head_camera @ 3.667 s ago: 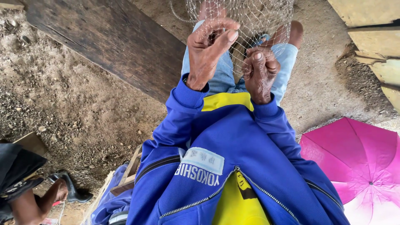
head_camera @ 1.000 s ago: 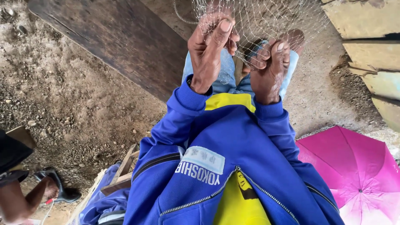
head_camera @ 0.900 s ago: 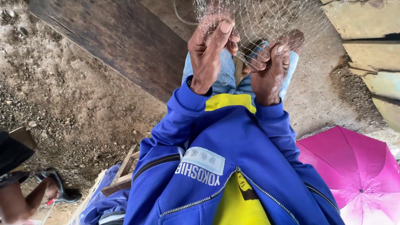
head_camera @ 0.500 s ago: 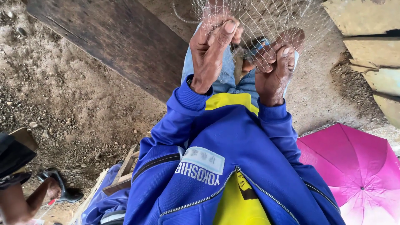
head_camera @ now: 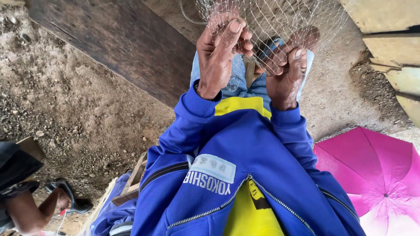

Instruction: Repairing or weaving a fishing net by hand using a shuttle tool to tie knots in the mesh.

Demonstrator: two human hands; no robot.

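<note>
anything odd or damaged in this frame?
Nothing stands out. Left hand and right hand both pinch the fine net, whose visible mesh looks unbroken. An open pink umbrella lies on the ground.

— What was underfoot there?

— Bare dirt ground (head_camera: 65,109), gritty, with small stones scattered over it. A dark wooden plank (head_camera: 127,48) lay slantwise across it.

— Anything else on it?

— An open pink umbrella (head_camera: 380,175) rested on the ground at one side, and pale wooden boards (head_camera: 393,52) sat near it. A sandalled foot (head_camera: 65,201), possibly a bystander's, stood on the dirt.
</note>
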